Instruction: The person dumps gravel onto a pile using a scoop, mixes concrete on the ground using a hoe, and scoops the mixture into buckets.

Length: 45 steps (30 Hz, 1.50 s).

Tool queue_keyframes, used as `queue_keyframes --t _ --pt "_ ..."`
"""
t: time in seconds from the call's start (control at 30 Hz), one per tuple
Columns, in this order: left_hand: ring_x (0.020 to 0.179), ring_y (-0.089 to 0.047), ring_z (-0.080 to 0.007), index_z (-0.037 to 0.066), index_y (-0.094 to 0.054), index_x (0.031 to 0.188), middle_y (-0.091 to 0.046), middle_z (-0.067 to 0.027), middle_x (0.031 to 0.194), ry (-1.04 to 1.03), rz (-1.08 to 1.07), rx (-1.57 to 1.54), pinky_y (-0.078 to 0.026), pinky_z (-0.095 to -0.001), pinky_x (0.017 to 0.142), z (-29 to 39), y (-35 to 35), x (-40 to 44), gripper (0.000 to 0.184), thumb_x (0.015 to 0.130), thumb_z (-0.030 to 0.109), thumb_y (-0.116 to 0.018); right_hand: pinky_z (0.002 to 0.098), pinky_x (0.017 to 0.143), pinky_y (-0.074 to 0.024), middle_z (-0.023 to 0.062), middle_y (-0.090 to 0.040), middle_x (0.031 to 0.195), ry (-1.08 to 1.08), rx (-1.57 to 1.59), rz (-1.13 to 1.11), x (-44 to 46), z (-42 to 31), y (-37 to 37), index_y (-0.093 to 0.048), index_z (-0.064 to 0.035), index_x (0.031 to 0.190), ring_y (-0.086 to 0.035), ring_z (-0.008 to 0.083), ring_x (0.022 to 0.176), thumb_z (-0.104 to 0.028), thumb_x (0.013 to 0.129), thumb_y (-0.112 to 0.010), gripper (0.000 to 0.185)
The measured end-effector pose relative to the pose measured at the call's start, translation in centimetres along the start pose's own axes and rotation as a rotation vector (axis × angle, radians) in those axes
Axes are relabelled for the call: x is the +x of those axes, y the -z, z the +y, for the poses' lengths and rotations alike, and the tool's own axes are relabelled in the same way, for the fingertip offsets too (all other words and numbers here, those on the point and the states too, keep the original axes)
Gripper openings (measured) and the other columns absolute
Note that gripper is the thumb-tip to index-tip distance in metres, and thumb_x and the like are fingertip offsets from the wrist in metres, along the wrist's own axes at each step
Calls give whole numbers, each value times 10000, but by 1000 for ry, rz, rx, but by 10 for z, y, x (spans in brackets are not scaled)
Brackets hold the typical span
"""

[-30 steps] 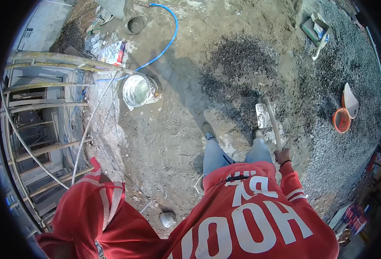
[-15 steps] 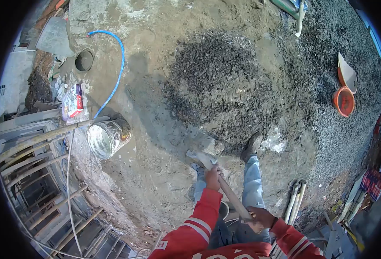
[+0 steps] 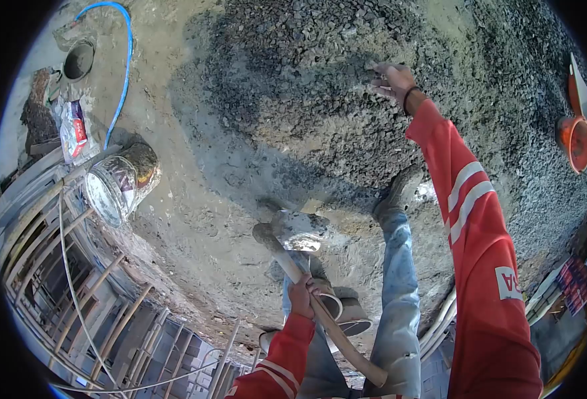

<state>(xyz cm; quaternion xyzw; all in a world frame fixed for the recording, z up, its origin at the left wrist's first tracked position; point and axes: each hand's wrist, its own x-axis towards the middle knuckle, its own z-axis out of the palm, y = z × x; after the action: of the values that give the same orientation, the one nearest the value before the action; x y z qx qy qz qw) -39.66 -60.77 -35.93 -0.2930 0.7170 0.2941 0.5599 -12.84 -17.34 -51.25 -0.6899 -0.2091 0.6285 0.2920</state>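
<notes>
My left hand [image 3: 302, 296] is wrapped round the wooden handle [image 3: 334, 330] of a hoe, whose metal blade [image 3: 300, 229] rests on the ground by my left foot. Stretched forward over the dark gravel pile [image 3: 313, 86], my right hand [image 3: 393, 82] has its fingers partly bent, near a small pale piece at the fingertips. Whether it grips that piece is too small to tell. My right shoe [image 3: 398, 193] stands at the pile's near edge.
A smeared white bucket [image 3: 111, 189] lies at the left by a blue hose [image 3: 128, 63] and a printed bag [image 3: 73, 133]. Bamboo scaffolding [image 3: 101, 286] fills the lower left. Several pots [image 3: 353, 318] sit between my legs. An orange bucket [image 3: 578, 143] is at the far right.
My right hand has let go of the hoe handle and reached forward over the gravel. My left hand still holds the handle, now lower in view. The bucket and hose have shifted left in view.
</notes>
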Motion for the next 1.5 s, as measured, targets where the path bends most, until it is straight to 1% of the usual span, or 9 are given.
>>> queue_keyframes --t 0.13,0.27,0.4,0.67,0.77,0.9,1.13,1.3,1.5 --pt "479 -385 -53 105 -527 838 -421 44 642 9 -28 36 -358 -230 451 -20 -7 -1 86 874 140 -597 369 758 -554 155 -676 978 -17 -1290 76 -29 -56 34 -642 33 1078 -677 277 827 -257 813 -584 397" --pt "484 -399 -60 76 -543 874 -430 36 650 24 -96 32 -367 -241 447 -27 -21 -11 73 867 122 -600 363 817 -530 158 -687 947 248 -1737 -184 -58 -134 11 -681 5 1015 -674 322 878 -192 717 -605 365" --pt "488 -403 -63 85 -534 892 -432 33 652 -18 -131 36 -364 -239 442 -25 -48 -25 65 869 109 -590 270 862 -485 113 -459 1389 999 -163 -744 -171 -234 -59 -415 -178 1396 -505 221 1199 -63 877 -592 560" --pt "491 -506 -110 82 -511 1020 -522 -7 691 -610 -102 381 -444 -268 425 46 -125 23 189 859 113 -605 439 980 -412 294 -489 1258 56 -1087 -636 -388 12 -12 -256 -25 1420 -493 425 1159 -436 673 -797 1010" --pt "513 -452 -75 85 -408 1095 -487 -12 737 -725 -212 379 -404 -230 411 142 -195 -28 287 875 103 -591 447 795 -497 239 -630 942 -206 -580 -571 -471 107 -16 -418 25 1236 -629 409 878 -339 724 -763 717" --pt "503 -431 -82 39 -455 1016 -465 -20 729 -995 -480 324 -386 -232 424 243 -282 -148 163 884 56 -548 433 590 -482 203 -599 694 190 -547 -63 -424 54 -68 -480 -20 902 -621 384 637 -141 743 -674 278" --pt "532 -544 -189 -22 -475 1005 -552 -114 706 -1356 -525 490 -466 -325 485 276 -379 -152 226 833 79 -583 437 586 -488 231 -616 706 467 -402 78 -290 -23 -101 -552 -2 899 -627 410 663 -211 801 -668 259" --pt "486 -598 -199 0 -526 908 -598 -99 633 -1126 -173 861 -508 -339 435 123 -346 73 245 756 136 -660 442 639 -494 264 -636 754 120 -349 159 -304 175 -70 -627 49 888 -656 385 739 -226 763 -685 307" --pt "659 -661 -244 62 -562 1060 -658 -134 762 -656 -68 994 -535 -355 569 61 -278 112 380 733 190 -709 464 669 -500 272 -635 774 20 -482 144 -385 150 -54 -616 33 887 -637 424 761 -243 751 -684 316"
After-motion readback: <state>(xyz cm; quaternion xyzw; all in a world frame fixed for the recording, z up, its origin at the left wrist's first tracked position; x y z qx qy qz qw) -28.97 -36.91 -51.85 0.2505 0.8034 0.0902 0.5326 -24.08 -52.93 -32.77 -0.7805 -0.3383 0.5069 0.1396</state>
